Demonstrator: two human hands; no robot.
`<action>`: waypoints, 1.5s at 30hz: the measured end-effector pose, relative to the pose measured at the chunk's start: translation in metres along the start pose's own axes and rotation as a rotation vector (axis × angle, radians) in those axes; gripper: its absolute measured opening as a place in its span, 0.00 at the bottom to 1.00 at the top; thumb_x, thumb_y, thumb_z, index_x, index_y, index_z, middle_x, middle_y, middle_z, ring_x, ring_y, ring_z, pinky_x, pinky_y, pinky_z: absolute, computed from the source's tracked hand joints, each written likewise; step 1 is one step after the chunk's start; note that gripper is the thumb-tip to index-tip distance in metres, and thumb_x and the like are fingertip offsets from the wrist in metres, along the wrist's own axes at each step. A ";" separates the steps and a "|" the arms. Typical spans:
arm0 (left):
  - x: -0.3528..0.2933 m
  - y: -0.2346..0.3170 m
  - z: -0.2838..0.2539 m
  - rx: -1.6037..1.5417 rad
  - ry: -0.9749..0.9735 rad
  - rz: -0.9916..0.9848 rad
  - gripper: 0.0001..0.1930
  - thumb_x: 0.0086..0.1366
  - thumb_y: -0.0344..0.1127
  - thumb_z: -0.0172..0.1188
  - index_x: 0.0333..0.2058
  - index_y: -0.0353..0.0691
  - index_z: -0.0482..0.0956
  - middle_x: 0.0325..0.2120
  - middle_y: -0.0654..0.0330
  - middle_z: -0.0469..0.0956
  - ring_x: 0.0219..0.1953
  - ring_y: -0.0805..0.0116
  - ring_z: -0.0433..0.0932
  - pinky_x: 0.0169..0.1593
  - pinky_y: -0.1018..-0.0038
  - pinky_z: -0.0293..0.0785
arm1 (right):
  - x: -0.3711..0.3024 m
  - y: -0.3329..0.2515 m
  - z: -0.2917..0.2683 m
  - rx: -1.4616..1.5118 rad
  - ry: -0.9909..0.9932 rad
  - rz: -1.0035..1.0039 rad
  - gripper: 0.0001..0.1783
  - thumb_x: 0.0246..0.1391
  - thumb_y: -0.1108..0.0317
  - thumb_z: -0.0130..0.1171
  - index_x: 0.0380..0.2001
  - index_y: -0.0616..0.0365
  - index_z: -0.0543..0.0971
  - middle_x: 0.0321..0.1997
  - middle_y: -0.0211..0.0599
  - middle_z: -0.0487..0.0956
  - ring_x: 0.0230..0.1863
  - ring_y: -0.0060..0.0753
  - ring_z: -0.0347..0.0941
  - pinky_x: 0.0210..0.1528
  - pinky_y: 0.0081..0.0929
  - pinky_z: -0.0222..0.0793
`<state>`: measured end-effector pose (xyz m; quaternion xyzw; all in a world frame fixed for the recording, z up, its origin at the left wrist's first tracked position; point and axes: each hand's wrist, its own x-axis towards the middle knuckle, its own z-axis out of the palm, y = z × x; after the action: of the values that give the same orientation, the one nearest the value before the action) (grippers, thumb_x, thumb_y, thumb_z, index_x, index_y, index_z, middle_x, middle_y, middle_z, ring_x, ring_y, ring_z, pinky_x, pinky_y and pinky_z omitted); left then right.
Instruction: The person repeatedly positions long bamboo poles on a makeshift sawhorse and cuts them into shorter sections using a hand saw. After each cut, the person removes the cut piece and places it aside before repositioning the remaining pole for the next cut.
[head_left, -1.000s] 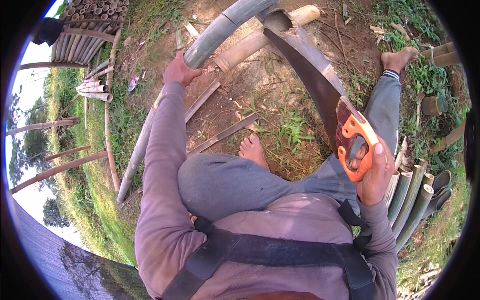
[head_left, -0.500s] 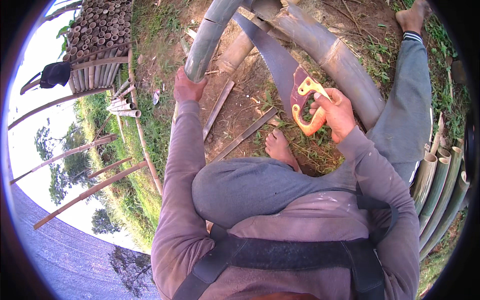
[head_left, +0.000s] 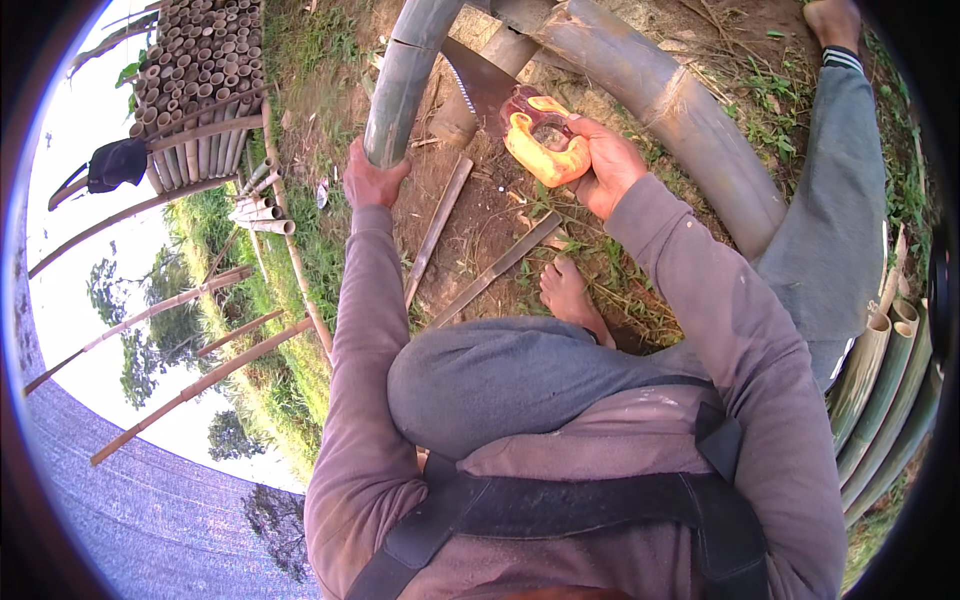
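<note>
Head view: my left hand [head_left: 375, 180] clasps the near end of a bamboo pole [head_left: 404, 90]. My right hand [head_left: 610, 165] grasps a saw [head_left: 508, 112] by its orange handle [head_left: 545, 164], the visible blade [head_left: 478, 82] ending at the pole's right side.

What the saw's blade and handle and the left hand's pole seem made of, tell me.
Blade: likely steel, dark and dull, thin with pale teeth along one edge.
Handle: smooth, bright orange-yellow and rounded, so probably plastic, though painted wood is possible.
Pole: apparently bamboo, smooth gray-green, with a ring-like line across it.
</note>
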<state>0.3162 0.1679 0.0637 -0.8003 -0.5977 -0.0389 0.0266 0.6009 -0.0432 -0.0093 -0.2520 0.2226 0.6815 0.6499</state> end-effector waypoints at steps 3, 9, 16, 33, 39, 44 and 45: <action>0.000 0.003 -0.002 0.011 -0.005 -0.005 0.47 0.44 0.50 0.77 0.64 0.43 0.71 0.47 0.43 0.85 0.50 0.43 0.84 0.56 0.54 0.79 | 0.011 0.004 -0.001 0.040 -0.037 0.048 0.15 0.73 0.66 0.51 0.55 0.63 0.73 0.51 0.43 0.84 0.46 0.37 0.86 0.48 0.37 0.87; -0.001 0.002 -0.002 0.009 -0.004 -0.016 0.48 0.44 0.51 0.77 0.65 0.43 0.71 0.48 0.43 0.85 0.50 0.42 0.84 0.56 0.54 0.79 | 0.011 0.002 -0.002 0.087 -0.084 0.118 0.15 0.71 0.62 0.55 0.54 0.61 0.74 0.48 0.40 0.86 0.44 0.32 0.87 0.42 0.30 0.86; -0.001 0.000 -0.001 0.031 -0.030 -0.039 0.50 0.45 0.52 0.77 0.66 0.41 0.70 0.49 0.43 0.84 0.52 0.43 0.84 0.58 0.54 0.78 | 0.002 0.005 0.000 0.145 -0.113 0.164 0.14 0.70 0.63 0.57 0.52 0.59 0.74 0.45 0.39 0.86 0.38 0.30 0.87 0.33 0.26 0.86; 0.002 0.009 -0.007 0.029 -0.017 -0.062 0.46 0.44 0.51 0.77 0.64 0.47 0.72 0.47 0.46 0.86 0.49 0.46 0.85 0.57 0.54 0.79 | -0.002 0.010 0.003 0.081 -0.068 0.166 0.15 0.70 0.64 0.58 0.53 0.61 0.74 0.46 0.40 0.87 0.39 0.30 0.87 0.35 0.26 0.88; 0.007 0.007 -0.006 0.017 -0.021 -0.064 0.46 0.44 0.51 0.77 0.64 0.47 0.73 0.46 0.46 0.86 0.49 0.45 0.85 0.57 0.54 0.79 | 0.023 0.009 0.005 -0.001 -0.090 0.149 0.15 0.70 0.65 0.57 0.54 0.60 0.74 0.49 0.41 0.86 0.43 0.33 0.88 0.42 0.29 0.89; 0.004 0.014 -0.013 0.018 -0.053 -0.076 0.46 0.43 0.51 0.78 0.63 0.45 0.73 0.47 0.46 0.86 0.50 0.46 0.85 0.57 0.54 0.78 | 0.008 0.011 0.003 0.082 -0.085 0.193 0.16 0.70 0.64 0.58 0.54 0.61 0.74 0.47 0.41 0.86 0.42 0.31 0.87 0.38 0.28 0.88; 0.005 0.015 -0.011 0.015 -0.052 -0.079 0.46 0.43 0.51 0.78 0.63 0.46 0.73 0.47 0.46 0.86 0.50 0.46 0.85 0.57 0.54 0.78 | 0.029 0.009 0.000 0.070 -0.092 0.190 0.16 0.70 0.65 0.58 0.54 0.61 0.74 0.48 0.42 0.86 0.43 0.32 0.87 0.39 0.28 0.89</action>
<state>0.3321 0.1673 0.0756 -0.7766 -0.6297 -0.0146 0.0153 0.5912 -0.0209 -0.0280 -0.1753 0.2391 0.7427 0.6004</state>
